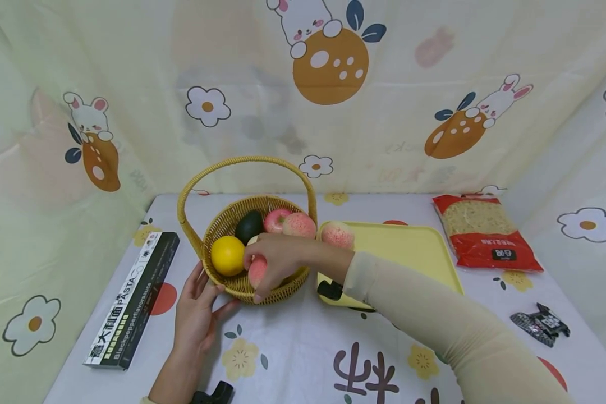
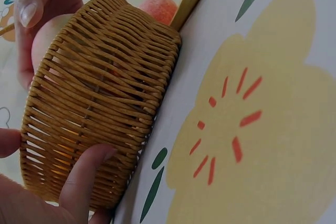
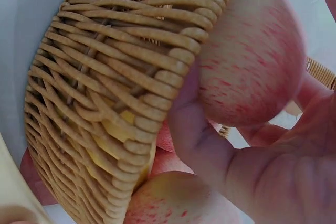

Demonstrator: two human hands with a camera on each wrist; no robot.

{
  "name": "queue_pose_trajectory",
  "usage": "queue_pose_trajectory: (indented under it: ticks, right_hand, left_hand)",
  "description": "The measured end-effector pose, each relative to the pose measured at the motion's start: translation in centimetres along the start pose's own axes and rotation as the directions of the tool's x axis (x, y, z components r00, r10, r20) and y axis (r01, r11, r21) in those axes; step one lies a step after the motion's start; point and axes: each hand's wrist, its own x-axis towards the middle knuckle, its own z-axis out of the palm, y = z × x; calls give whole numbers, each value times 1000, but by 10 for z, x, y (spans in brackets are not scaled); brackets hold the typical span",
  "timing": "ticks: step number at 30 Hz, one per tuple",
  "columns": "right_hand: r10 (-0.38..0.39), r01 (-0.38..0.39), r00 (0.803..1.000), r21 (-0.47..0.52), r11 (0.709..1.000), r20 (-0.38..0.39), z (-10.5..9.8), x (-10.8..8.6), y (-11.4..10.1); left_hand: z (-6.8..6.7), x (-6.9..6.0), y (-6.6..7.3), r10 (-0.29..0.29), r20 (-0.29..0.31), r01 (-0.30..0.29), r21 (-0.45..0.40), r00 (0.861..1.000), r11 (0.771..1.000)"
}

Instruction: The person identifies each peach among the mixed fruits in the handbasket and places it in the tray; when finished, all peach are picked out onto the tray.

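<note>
From my head, the widest view looks forward and down over the surface [image 1: 293, 336] to the cloth backdrop [image 1: 154, 62] behind it. The left wrist view sits low and close, facing the near side of the basket [image 2: 107, 90] across my left fingers [image 2: 83, 177]; it is rolled, so the surface rises along the right of its picture. The right wrist view comes from the basket's right and is even closer, facing its side, also rolled, with the peach [image 3: 257, 59] that I hold large at upper right. All three views share the basket, that peach and my right fingers [image 3: 203, 145].
</note>
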Motion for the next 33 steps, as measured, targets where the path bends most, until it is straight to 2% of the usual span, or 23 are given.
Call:
queue_pose_trajectory:
  ticks: [10,16,24,33]
  right_hand:
    - [-70,71,997,61,996,-11,1,2,3]
    - [-52,51,999,106,993,7,3,2,2]
    - [-70,69,998,71,995,8,8,4,2]
    - [-57,60,998,84,995,-38,10,2,-2]
  left_hand:
    - [1,2,-1,6,-4,-6,1,1000,1000]
    - [0,1,-2,3,-8,-3,3,1000,1000]
    - [0,0,-4,17,-1,-17,4,1000,1000]
    - [0,0,-5,22,-2,-22,3,1000,1000]
